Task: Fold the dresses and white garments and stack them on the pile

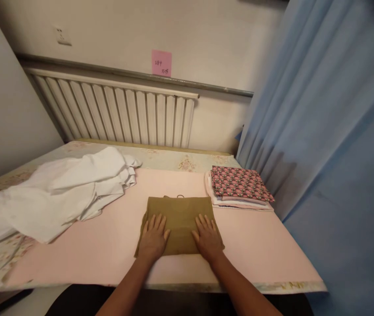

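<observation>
A folded olive-brown cloth (180, 219), perhaps a garment, lies flat in front of me, with a thin dark loop showing past its far edge. My left hand (154, 237) rests palm down on its left part, fingers stretched out. On the right part lies my right hand (207, 237), also flat with its fingers spread. Both palms touch the cloth, and neither hand grips it. Beneath the cloth is a pink sheet (108, 254) covering much of the table.
Crumpled white cloth (75, 180) spreads over the left side. A stack of folded fabric topped by a red patterned piece (241, 183) sits at the right. Behind the table are a white radiator (124, 109) and a pink note (161, 63); a blue curtain (321, 109) hangs at the right.
</observation>
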The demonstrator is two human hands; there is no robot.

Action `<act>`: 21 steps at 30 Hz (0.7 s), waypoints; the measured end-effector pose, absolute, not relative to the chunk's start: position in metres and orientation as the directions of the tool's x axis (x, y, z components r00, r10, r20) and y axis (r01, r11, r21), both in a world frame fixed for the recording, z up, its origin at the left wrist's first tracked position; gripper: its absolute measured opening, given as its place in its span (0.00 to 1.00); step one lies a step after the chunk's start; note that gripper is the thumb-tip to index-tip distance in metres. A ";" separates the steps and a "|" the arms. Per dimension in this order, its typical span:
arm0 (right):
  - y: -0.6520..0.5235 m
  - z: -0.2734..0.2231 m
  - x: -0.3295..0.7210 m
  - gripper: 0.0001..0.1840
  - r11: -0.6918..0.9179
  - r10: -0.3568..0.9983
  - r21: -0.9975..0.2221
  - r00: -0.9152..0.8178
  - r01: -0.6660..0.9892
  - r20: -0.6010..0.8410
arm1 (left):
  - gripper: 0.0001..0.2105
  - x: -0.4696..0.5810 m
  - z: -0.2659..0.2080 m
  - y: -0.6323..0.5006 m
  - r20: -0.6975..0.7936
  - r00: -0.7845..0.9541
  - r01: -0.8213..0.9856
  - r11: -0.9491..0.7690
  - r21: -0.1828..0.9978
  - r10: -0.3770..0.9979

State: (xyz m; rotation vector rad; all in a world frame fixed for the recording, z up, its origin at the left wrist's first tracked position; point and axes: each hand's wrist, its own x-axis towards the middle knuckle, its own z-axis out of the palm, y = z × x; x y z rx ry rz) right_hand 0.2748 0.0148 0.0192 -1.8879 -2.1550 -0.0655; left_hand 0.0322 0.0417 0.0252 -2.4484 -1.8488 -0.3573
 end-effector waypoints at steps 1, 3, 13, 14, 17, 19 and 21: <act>0.013 0.018 0.283 0.29 0.121 0.969 -0.136 -0.087 0.983 0.233 | 0.26 0.027 0.024 0.042 0.219 0.245 0.958 -0.271 0.098 0.945; 0.009 0.015 0.297 0.28 0.068 0.972 -0.115 -0.040 0.991 0.230 | 0.26 0.016 0.022 0.042 0.219 0.210 0.966 -0.237 0.105 0.953; 0.000 0.008 0.313 0.27 0.025 0.969 -0.055 -0.010 0.998 0.247 | 0.25 -0.018 0.015 0.026 0.312 -0.069 0.940 -0.044 0.339 0.948; 0.000 0.007 0.313 0.27 0.031 0.967 -0.050 -0.017 0.998 0.254 | 0.25 -0.019 0.016 0.024 0.306 -0.103 0.920 -0.027 0.391 0.946; -0.001 0.002 0.315 0.27 0.057 0.958 -0.031 -0.046 0.998 0.282 | 0.23 -0.018 0.024 0.018 0.188 -0.193 0.819 0.053 0.572 0.963; 0.000 -0.002 0.316 0.27 0.069 0.951 -0.017 -0.061 0.997 0.303 | 0.22 -0.019 0.030 0.015 0.082 -0.234 0.754 0.128 0.644 0.969; 0.000 -0.006 0.318 0.27 0.080 0.943 -0.005 -0.074 0.997 0.323 | 0.20 -0.022 0.036 0.014 0.009 -0.263 0.719 0.190 0.669 0.965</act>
